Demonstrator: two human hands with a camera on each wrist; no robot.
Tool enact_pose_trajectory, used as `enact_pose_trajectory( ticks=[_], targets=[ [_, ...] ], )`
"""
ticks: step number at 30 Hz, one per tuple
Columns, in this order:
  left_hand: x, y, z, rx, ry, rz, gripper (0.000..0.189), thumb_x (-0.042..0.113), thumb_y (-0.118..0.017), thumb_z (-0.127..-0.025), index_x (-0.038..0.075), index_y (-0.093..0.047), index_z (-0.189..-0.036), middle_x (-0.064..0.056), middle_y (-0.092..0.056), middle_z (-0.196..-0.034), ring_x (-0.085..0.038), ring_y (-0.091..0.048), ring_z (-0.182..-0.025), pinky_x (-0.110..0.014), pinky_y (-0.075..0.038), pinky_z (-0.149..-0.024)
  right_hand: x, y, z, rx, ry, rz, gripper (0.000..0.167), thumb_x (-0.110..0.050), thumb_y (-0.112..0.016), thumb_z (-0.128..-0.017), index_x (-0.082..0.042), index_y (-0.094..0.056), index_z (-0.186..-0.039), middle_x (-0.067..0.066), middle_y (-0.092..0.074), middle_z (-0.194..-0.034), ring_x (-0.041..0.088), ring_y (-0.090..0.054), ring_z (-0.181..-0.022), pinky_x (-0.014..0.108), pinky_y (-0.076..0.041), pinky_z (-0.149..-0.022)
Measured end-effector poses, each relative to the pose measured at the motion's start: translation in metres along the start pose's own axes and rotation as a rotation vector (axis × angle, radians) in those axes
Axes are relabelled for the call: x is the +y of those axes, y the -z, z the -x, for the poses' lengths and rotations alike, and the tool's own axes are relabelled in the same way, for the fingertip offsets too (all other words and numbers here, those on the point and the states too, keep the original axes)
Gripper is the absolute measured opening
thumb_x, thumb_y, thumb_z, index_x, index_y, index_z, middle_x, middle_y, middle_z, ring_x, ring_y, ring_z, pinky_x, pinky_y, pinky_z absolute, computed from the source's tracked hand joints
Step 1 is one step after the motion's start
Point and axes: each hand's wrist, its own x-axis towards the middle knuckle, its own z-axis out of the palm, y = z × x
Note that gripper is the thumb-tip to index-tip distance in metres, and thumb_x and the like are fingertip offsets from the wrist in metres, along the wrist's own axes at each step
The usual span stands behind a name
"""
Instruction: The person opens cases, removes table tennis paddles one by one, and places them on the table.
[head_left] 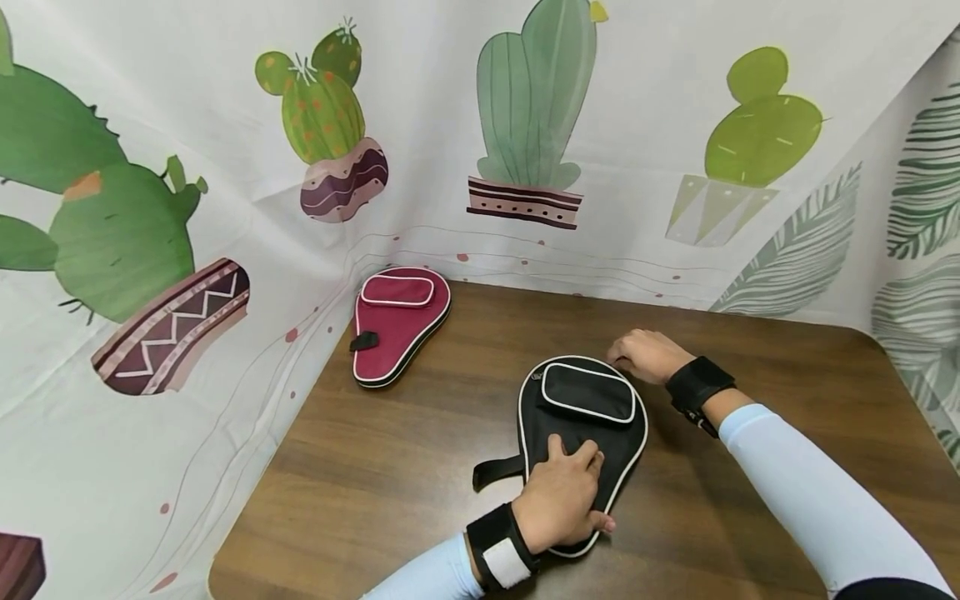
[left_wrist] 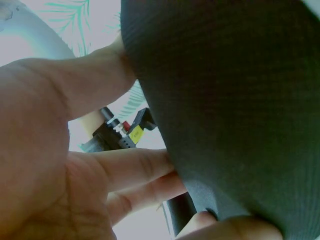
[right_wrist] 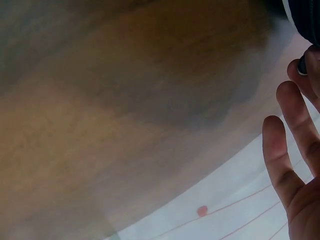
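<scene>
A black table tennis bat case (head_left: pixel 581 417) with white piping and a zipped front pocket lies on the table, its narrow end toward me. My left hand (head_left: pixel 561 493) rests on the lower part of this case with fingers spread, the thumb by its right edge. In the left wrist view, fairly straight fingers (left_wrist: pixel 132 170) meet the dark fabric. At the case's upper right edge, my right hand (head_left: pixel 651 357) pinches a small dark zipper pull (right_wrist: pixel 302 65) between thumb and forefinger. The other fingers of that hand extend away from it.
A red bat case (head_left: pixel 397 329) with a black strap lies at the table's back left. The black case's strap (head_left: pixel 497 472) sticks out to its left. Behind the wooden table (head_left: pixel 360 467) hangs a cactus-print cloth (head_left: pixel 420 100), which also runs down its left side.
</scene>
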Motion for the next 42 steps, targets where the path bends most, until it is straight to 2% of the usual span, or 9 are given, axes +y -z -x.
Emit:
enact_pose_trajectory(
  ticks=[4, 8, 16, 25, 33, 35, 38, 40, 42],
  targets=[
    [0.001, 0.001, 0.001, -0.014, 0.0, 0.0, 0.079, 0.07, -0.073, -0.079, 0.017, -0.066, -0.137, 0.006, -0.052, -0.123, -0.028, -0.045, -0.094, -0.024, -0.047, -0.044, 0.002, -0.006, 0.01, 0.053, 0.019, -0.043, 0.028, 0.005, -0.072, -0.088, -0.022, -0.079, -0.087, -0.008, -0.073, -0.086, 0.009, -0.066, -0.073, 0.032, -0.053, -0.064],
    [0.004, 0.002, 0.001, -0.023, 0.001, 0.006, 0.078, 0.069, -0.074, -0.079, 0.017, -0.065, -0.138, 0.006, -0.052, -0.122, -0.028, -0.045, -0.094, -0.025, -0.047, -0.044, 0.004, -0.009, 0.021, 0.093, 0.017, -0.074, 0.028, 0.009, -0.072, -0.087, -0.017, -0.081, -0.092, -0.003, -0.076, -0.092, 0.018, -0.072, -0.082, 0.039, -0.057, -0.07],
    [0.008, 0.002, -0.002, -0.017, 0.01, 0.039, 0.075, 0.066, -0.077, -0.078, 0.018, -0.067, -0.134, 0.007, -0.052, -0.119, -0.028, -0.045, -0.091, -0.025, -0.046, -0.043, 0.007, -0.013, 0.036, 0.119, -0.001, -0.129, 0.025, 0.011, -0.07, -0.088, -0.011, -0.08, -0.095, 0.001, -0.076, -0.092, 0.021, -0.073, -0.085, 0.039, -0.058, -0.073],
    [0.01, 0.006, -0.006, -0.031, 0.014, 0.065, 0.072, 0.062, -0.079, -0.079, 0.017, -0.067, -0.133, 0.006, -0.052, -0.118, -0.028, -0.044, -0.092, -0.024, -0.046, -0.044, 0.008, -0.015, 0.043, 0.181, -0.001, -0.125, 0.024, 0.013, -0.07, -0.085, -0.009, -0.078, -0.091, 0.001, -0.075, -0.088, 0.02, -0.071, -0.08, 0.041, -0.057, -0.071],
    [0.006, 0.019, -0.011, -0.081, 0.044, 0.161, 0.057, 0.056, -0.071, -0.09, 0.015, -0.068, -0.129, 0.003, -0.055, -0.123, -0.03, -0.052, -0.094, -0.028, -0.051, -0.053, 0.008, -0.014, 0.038, 0.127, -0.019, -0.111, 0.018, 0.004, -0.072, -0.089, -0.011, -0.079, -0.093, 0.002, -0.075, -0.091, 0.02, -0.071, -0.083, 0.04, -0.056, -0.071],
    [0.001, 0.025, -0.014, -0.068, 0.022, 0.151, 0.049, 0.052, -0.073, -0.09, 0.016, -0.07, -0.125, 0.001, -0.058, -0.121, -0.029, -0.056, -0.093, -0.031, -0.053, -0.056, 0.008, -0.013, 0.036, 0.107, -0.025, -0.096, 0.015, 0.001, -0.072, -0.09, -0.012, -0.079, -0.094, 0.003, -0.075, -0.092, 0.019, -0.07, -0.083, 0.04, -0.056, -0.072],
    [-0.012, 0.03, -0.025, -0.032, -0.052, 0.09, 0.048, 0.048, -0.078, -0.087, 0.019, -0.07, -0.124, 0.0, -0.06, -0.123, -0.026, -0.059, -0.099, -0.033, -0.055, -0.062, 0.006, -0.011, 0.032, 0.083, -0.041, -0.065, 0.014, -0.003, -0.073, -0.091, -0.015, -0.079, -0.094, 0.002, -0.075, -0.092, 0.018, -0.07, -0.082, 0.039, -0.056, -0.071],
    [-0.025, 0.033, -0.035, -0.032, -0.117, 0.038, 0.06, 0.05, -0.083, -0.082, 0.022, -0.067, -0.132, -0.001, -0.058, -0.132, -0.027, -0.056, -0.112, -0.036, -0.057, -0.075, 0.004, -0.009, 0.028, 0.066, -0.046, -0.045, 0.013, -0.004, -0.073, -0.092, -0.016, -0.079, -0.092, 0.0, -0.074, -0.09, 0.016, -0.069, -0.08, 0.038, -0.055, -0.068],
    [-0.04, 0.034, -0.046, -0.071, -0.18, -0.004, 0.08, 0.053, -0.087, -0.075, 0.027, -0.058, -0.145, -0.001, -0.05, -0.148, -0.031, -0.05, -0.128, -0.043, -0.053, -0.094, 0.002, -0.008, 0.024, 0.053, -0.052, -0.029, 0.015, -0.004, -0.073, -0.091, -0.017, -0.079, -0.091, -0.001, -0.073, -0.089, 0.015, -0.067, -0.078, 0.036, -0.054, -0.066]
  ],
)
